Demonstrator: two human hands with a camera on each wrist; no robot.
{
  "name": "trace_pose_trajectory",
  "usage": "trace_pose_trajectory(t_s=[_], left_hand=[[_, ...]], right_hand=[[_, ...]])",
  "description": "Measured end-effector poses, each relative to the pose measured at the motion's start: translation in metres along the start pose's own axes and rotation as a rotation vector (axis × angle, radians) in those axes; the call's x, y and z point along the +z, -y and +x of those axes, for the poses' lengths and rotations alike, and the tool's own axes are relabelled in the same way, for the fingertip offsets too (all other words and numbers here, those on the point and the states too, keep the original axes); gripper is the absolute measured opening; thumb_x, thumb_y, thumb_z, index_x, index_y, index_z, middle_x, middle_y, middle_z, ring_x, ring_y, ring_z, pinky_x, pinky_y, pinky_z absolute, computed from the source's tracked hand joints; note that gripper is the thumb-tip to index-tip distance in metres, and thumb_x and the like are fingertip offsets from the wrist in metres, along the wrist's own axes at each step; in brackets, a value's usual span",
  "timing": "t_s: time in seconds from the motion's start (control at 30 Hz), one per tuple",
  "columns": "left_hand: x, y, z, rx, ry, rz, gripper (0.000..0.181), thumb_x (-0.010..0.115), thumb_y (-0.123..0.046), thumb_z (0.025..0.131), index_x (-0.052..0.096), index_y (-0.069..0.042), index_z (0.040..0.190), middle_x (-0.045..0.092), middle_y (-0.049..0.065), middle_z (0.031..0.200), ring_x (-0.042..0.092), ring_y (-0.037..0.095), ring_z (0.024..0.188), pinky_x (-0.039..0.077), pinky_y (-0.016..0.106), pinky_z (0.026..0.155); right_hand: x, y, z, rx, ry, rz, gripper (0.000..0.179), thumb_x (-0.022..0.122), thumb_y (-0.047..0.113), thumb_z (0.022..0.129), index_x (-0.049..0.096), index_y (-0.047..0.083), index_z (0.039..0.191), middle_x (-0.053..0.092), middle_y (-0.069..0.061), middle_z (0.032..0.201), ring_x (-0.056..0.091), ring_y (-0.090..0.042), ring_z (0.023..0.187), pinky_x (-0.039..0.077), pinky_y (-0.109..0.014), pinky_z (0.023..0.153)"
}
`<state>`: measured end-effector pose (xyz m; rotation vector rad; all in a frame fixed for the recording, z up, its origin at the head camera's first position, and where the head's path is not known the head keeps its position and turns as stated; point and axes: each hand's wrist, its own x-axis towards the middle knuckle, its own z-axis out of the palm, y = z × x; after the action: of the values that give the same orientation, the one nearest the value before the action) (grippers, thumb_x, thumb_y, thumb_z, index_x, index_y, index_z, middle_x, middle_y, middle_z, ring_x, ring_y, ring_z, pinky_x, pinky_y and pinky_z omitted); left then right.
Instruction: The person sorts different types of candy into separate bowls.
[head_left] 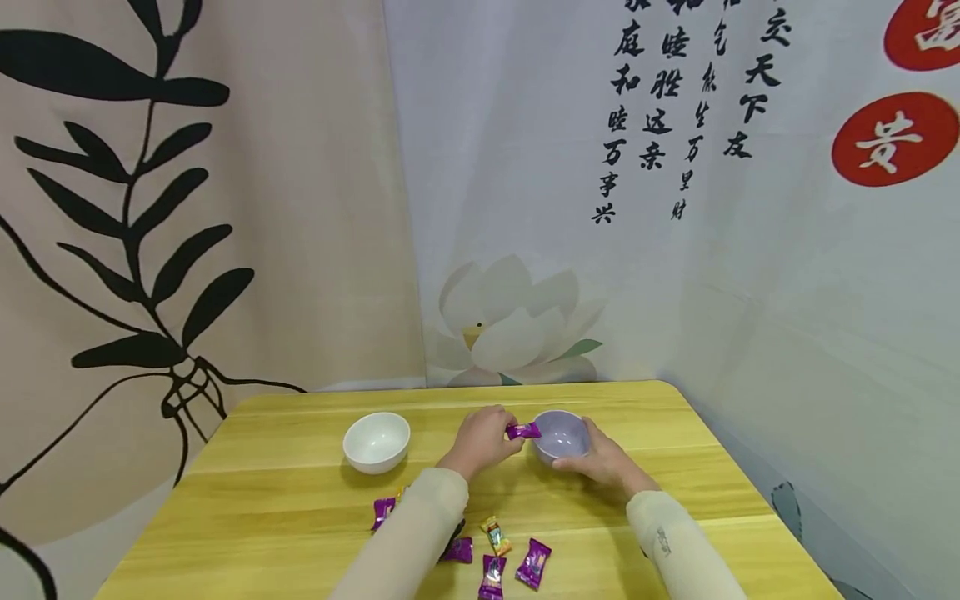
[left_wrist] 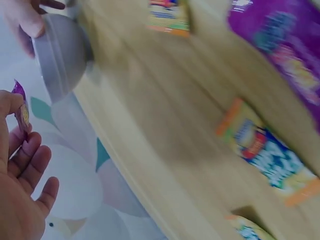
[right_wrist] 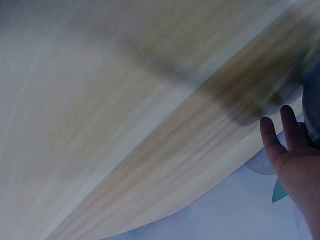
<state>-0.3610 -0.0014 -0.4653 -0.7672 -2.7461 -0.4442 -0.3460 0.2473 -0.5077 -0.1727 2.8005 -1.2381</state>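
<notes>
My left hand pinches a purple-wrapped candy between thumb and fingers, right at the left rim of a lavender bowl. In the left wrist view the same candy stands upright in the fingertips, its other fingers loosely spread. My right hand holds the bowl from its right side, thumb on the near side and fingers round the far side. The right wrist view shows only an edge of the bowl, dark beside the fingers. The bowl's inside looks bare in the head view.
A white bowl stands to the left on the wooden table. Several purple candies and a yellow candy lie near the front, some partly behind the left sleeve. A printed curtain hangs behind the table.
</notes>
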Motion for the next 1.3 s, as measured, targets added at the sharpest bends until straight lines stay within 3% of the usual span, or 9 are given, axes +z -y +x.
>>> trace_pose_trajectory(t_s=[0.23,0.43,0.63,0.77,1.13,1.3], left_hand=[[0.004,-0.019,0.018,0.013,0.044,0.059,0.024,0.074,-0.038,0.086,0.075,-0.015,0.093,0.061,-0.007,0.083,0.058,0.013,0.081,0.049,0.038,0.081],[0.010,-0.031,0.025,-0.011,0.074,0.107,0.024,0.074,-0.040,0.087,0.074,-0.016,0.092,0.061,-0.006,0.082,0.059,0.014,0.081,0.048,0.039,0.083],[0.012,-0.036,0.024,0.000,0.105,0.107,0.033,0.069,-0.037,0.093,0.072,-0.012,0.114,0.070,0.003,0.107,0.065,0.022,0.099,0.050,0.044,0.089],[0.008,-0.032,0.021,-0.017,0.117,0.090,0.037,0.068,-0.033,0.095,0.068,-0.011,0.125,0.067,0.007,0.123,0.062,0.026,0.114,0.047,0.046,0.097],[-0.007,-0.010,0.015,-0.017,0.150,0.089,0.047,0.071,-0.042,0.092,0.066,-0.015,0.130,0.065,0.006,0.128,0.058,0.027,0.120,0.045,0.048,0.100],[-0.016,-0.002,0.006,-0.016,0.156,0.064,0.047,0.070,-0.042,0.093,0.065,-0.014,0.130,0.064,0.006,0.130,0.056,0.027,0.123,0.042,0.051,0.103]], right_hand=[[-0.001,0.001,0.001,-0.006,-0.003,0.009,0.117,0.084,0.050,0.075,0.017,-0.002,0.156,0.035,-0.027,0.152,0.043,-0.043,0.131,0.032,-0.061,0.107],[0.001,0.001,0.002,-0.008,0.009,0.010,0.119,0.083,0.051,0.075,0.014,-0.003,0.156,0.034,-0.027,0.152,0.043,-0.042,0.131,0.032,-0.060,0.108],[0.000,-0.001,0.002,-0.009,0.010,0.005,0.118,0.082,0.050,0.076,0.013,-0.004,0.156,0.032,-0.028,0.153,0.041,-0.044,0.133,0.032,-0.061,0.108],[0.000,-0.003,0.003,-0.024,0.008,0.023,0.115,0.083,0.049,0.076,0.017,-0.001,0.155,0.039,-0.025,0.149,0.044,-0.042,0.131,0.032,-0.060,0.107],[-0.002,-0.001,0.001,-0.059,-0.011,0.056,0.103,0.087,0.043,0.073,0.030,0.005,0.150,0.052,-0.016,0.137,0.050,-0.034,0.124,0.036,-0.057,0.104],[-0.001,0.000,0.001,-0.052,-0.013,0.039,0.108,0.087,0.045,0.072,0.027,0.003,0.152,0.051,-0.017,0.139,0.050,-0.036,0.125,0.036,-0.058,0.105]])
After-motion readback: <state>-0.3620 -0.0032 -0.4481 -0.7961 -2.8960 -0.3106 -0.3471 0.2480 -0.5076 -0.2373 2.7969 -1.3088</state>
